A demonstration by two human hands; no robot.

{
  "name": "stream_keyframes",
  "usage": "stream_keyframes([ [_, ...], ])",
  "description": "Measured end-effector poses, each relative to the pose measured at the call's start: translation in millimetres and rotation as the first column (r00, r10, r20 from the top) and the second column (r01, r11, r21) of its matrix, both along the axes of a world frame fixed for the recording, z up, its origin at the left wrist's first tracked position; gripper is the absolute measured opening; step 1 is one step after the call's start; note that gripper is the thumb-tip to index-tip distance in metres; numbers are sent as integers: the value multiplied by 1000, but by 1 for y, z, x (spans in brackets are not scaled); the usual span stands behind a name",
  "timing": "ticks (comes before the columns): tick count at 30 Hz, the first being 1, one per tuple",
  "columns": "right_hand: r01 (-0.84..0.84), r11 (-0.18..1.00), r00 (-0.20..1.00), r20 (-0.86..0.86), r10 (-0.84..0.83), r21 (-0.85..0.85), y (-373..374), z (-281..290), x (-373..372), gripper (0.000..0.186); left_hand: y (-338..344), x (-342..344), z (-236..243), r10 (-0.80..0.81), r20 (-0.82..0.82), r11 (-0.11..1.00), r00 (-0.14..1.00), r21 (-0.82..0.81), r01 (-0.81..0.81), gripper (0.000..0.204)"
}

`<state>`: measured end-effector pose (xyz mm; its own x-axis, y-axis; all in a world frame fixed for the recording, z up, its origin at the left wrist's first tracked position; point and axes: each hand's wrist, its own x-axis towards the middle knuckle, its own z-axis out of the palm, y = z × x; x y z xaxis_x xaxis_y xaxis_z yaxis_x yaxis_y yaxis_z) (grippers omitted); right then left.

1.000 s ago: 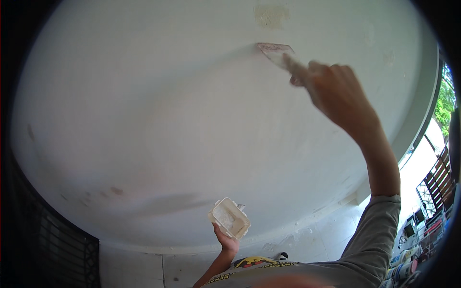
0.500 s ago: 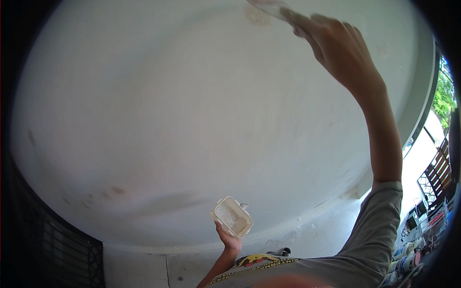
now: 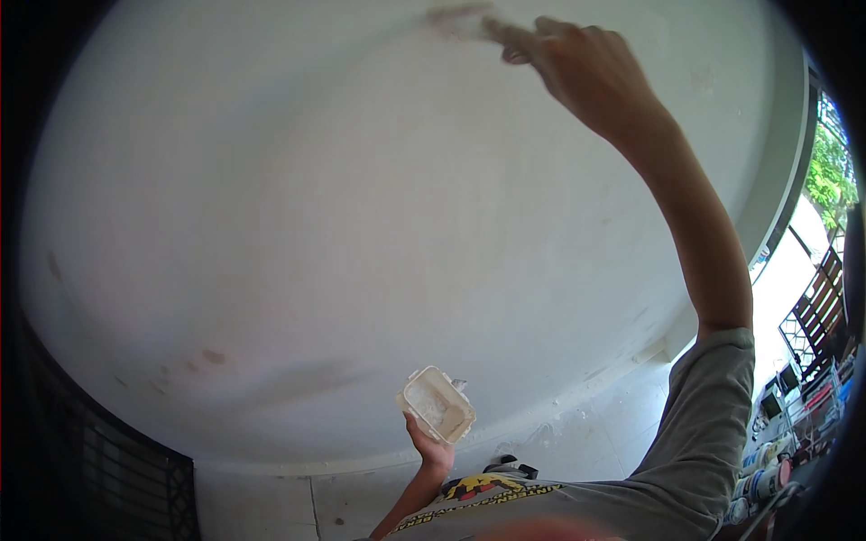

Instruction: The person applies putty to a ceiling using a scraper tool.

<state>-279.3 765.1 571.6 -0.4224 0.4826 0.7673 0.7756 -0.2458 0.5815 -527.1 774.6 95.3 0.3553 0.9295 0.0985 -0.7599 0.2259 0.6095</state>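
Observation:
High on a white wall, my right hand grips a putty knife. Its wide blade is blurred by motion and lies at or very near the wall surface; whether it touches I cannot tell. Low down, my left hand holds a square, pale plastic tub by its side, thumb along the rim. White paste coats the tub's inside and floor, and smears show on its edge.
Brown marks spot the wall's lower left. A dark metal grille stands at lower left. White residue lies on the tiled floor along the wall base. Paint cans and other items crowd the lower right, near a slatted gate.
My right hand has swept the putty knife left and slightly down across the wall, over the beige patch seen before. The left hand and tub have stayed almost in place.

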Motion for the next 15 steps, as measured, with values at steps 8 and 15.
stream_keyframes([
  [8, 144, 976, 989, -7, -147, -161, -16, -43, 8, 41, -2, 4, -1, 98, -16, 995, 995, -22, -98, 72],
  [15, 167, 974, 985, -8, -170, -155, 10, -36, -3, 23, -2, 8, -4, 114, -52, 993, 992, -12, -114, 71],
])
